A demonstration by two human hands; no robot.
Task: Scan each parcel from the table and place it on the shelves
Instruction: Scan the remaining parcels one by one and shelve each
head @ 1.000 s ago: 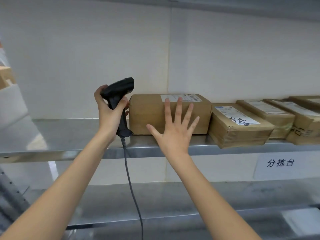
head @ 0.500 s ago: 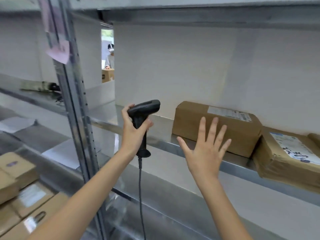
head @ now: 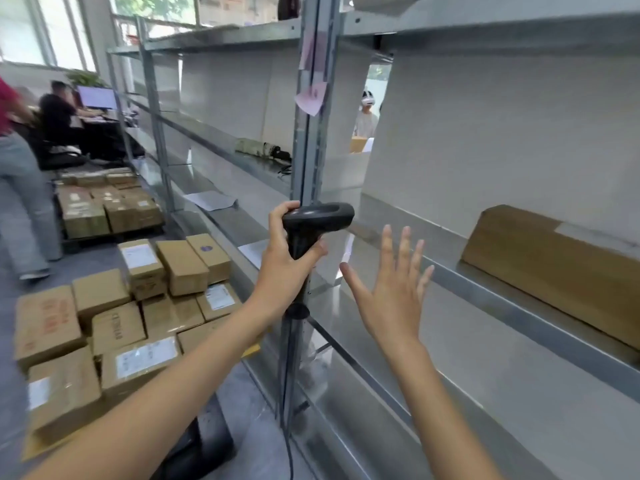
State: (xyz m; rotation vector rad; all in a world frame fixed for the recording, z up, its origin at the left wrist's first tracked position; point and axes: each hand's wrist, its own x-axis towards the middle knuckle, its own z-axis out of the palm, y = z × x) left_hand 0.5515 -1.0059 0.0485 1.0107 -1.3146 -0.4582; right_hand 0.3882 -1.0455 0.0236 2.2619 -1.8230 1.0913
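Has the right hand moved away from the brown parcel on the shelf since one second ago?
Yes. The right hand lay flat against the parcel front then; now it hangs open in the air to the left of the parcel, off the shelf edge, touching nothing.

matt cardboard parcel — shiny metal shelf — black plastic scanner.

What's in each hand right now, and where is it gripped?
Left hand holds the barcode scanner by its handle. Right hand is open, holding nothing.

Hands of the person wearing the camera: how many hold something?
1. The left hand grips the scanner; the right hand is open and holds nothing.
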